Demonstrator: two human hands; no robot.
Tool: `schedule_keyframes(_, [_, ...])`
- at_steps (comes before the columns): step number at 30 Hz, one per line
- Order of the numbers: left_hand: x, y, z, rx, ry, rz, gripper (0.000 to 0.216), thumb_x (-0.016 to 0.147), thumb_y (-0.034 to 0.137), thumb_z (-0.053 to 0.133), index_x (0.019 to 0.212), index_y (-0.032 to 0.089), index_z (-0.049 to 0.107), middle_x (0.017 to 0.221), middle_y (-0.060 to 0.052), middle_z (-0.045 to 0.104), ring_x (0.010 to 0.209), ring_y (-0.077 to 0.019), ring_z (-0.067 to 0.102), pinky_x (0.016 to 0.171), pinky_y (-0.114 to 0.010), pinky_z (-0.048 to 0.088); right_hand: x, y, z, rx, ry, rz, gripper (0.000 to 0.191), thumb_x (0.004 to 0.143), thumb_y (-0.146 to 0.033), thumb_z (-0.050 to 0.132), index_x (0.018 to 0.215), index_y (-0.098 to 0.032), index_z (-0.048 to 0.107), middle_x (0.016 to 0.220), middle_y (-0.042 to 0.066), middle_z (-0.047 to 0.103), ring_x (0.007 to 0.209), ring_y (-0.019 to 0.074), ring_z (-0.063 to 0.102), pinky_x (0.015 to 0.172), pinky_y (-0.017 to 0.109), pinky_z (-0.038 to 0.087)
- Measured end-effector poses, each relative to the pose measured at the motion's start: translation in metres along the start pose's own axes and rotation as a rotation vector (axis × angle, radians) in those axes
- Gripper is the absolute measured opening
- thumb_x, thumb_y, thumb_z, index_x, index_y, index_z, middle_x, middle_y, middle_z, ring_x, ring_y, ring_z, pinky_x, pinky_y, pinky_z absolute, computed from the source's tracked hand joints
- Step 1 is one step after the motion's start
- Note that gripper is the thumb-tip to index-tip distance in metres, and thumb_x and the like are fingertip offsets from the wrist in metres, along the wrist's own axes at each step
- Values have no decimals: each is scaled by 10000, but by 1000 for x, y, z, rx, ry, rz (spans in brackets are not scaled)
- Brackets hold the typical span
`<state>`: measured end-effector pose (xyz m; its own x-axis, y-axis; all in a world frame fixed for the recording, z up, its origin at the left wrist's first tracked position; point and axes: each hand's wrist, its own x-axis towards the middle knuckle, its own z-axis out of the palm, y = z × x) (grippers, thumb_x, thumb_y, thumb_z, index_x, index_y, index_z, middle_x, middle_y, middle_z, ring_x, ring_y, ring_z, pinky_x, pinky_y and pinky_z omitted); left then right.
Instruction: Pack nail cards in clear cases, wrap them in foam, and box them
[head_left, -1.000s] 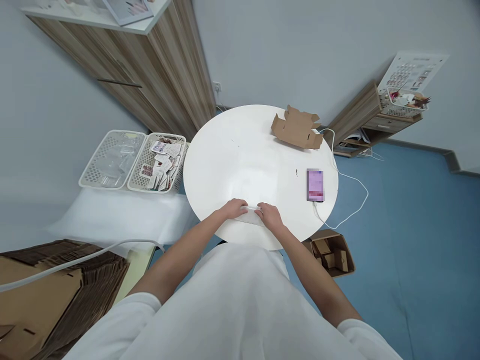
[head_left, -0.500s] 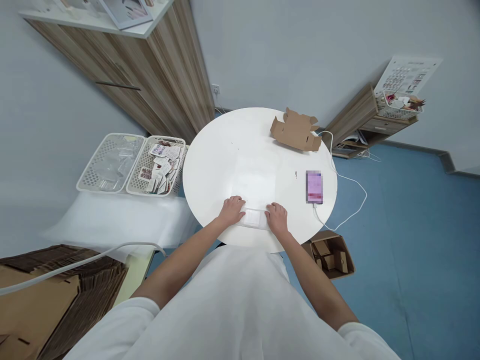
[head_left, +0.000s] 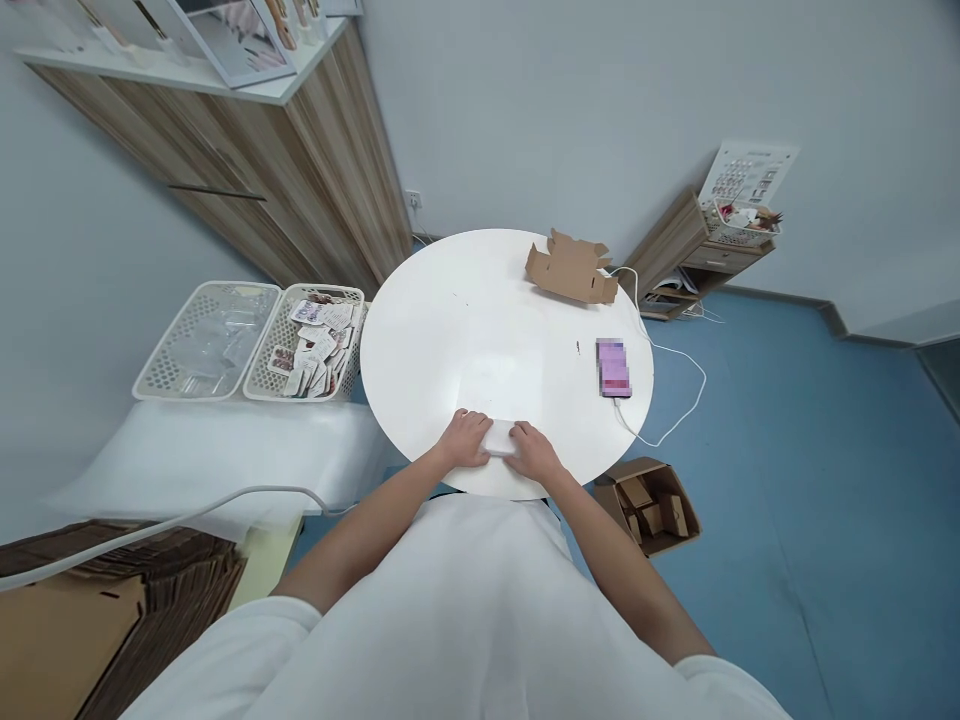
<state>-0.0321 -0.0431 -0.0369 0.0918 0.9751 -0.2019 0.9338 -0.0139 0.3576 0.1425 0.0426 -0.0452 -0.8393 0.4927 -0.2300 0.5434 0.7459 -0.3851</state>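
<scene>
On the near edge of the round white table (head_left: pixel 450 330), my left hand (head_left: pixel 466 440) and my right hand (head_left: pixel 531 452) lie close together, both pressing on a small white folded packet (head_left: pixel 500 437) that shows between them. Fingers of both hands curl down over the packet's ends. A phone (head_left: pixel 613 367) with a pink screen lies to the right on the table, a white cable (head_left: pixel 675 400) running from it. A partly folded cardboard box (head_left: pixel 570 268) sits at the far right of the table.
Two white mesh baskets (head_left: pixel 202 340) stand left of the table on white foam sheet, one holding several small card packets (head_left: pixel 311 345). Flat cardboard stacks (head_left: pixel 112 610) lie at the lower left. An open carton (head_left: pixel 651 505) sits on the blue floor. A wooden cabinet (head_left: pixel 300 170) stands behind.
My hands, spread apart on a flattened white packet half a second ago, have come together so less of it shows. The view has shifted slightly.
</scene>
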Motion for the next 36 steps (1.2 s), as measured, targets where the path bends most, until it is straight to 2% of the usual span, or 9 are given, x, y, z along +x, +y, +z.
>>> schedule_keyframes(4, [-21,4,3,-89,-127,6,408,677,438,517,1021,220,540,991,-66,587,942,-251,533,833,-364,347,-24,-8,-4,126,-88,-20,323,723,-368,564,985,-196,487,935,45,586,766,162,550,634,256,402])
schedule_keyframes(8, [-32,5,5,-168,-185,-17,407,750,456,430,1073,241,550,1050,-50,590,968,-229,537,824,-341,373,-38,-13,-4,208,-79,-7,277,769,-384,521,981,-206,508,870,21,624,722,141,556,594,232,389])
schedule_keyframes(16, [-11,-16,-10,-156,-60,-153,453,833,504,276,1053,225,556,1109,-67,568,1012,-215,522,819,-343,395,-6,3,-12,187,28,177,362,824,-492,397,935,-205,588,941,69,628,824,176,585,660,252,413])
schedule_keyframes(21, [-11,-35,-6,-131,-46,-306,348,823,373,375,1115,221,490,1140,-58,563,1030,-205,519,796,-309,411,-3,22,8,244,249,360,367,836,-423,370,1063,-181,526,977,87,618,869,196,583,692,280,435])
schedule_keyframes(25, [-19,-38,1,-107,-15,-390,381,809,294,394,1178,204,425,1169,-87,533,1049,-227,505,780,-327,415,-13,33,24,354,460,435,419,829,-346,354,1192,-149,420,904,91,601,748,196,586,684,316,445])
schedule_keyframes(28, [-24,-31,5,-22,128,-392,452,797,292,419,1233,182,368,1231,-132,469,1094,-262,461,826,-367,387,-19,31,25,280,591,445,460,825,-324,360,1241,-128,355,1065,147,540,943,239,533,802,369,413])
schedule_keyframes(31, [-22,-18,6,47,203,-177,517,762,340,487,1241,188,361,1322,-129,381,1204,-278,343,942,-399,294,-17,19,18,138,463,289,439,797,-324,440,1203,-164,395,1208,138,469,1134,260,409,913,399,339])
schedule_keyframes(34, [-13,-2,8,58,114,22,606,678,354,585,1224,195,374,1353,-107,351,1241,-276,288,993,-409,224,-7,5,10,14,205,73,479,691,-325,602,1127,-199,448,1291,109,415,1199,271,346,948,407,295])
schedule_keyframes(36, [-8,7,10,50,71,34,592,650,303,600,1194,187,398,1327,-109,383,1211,-269,330,977,-401,243,-2,-3,7,-42,102,26,503,647,-294,647,1100,-200,451,1304,109,402,1190,268,359,944,406,290])
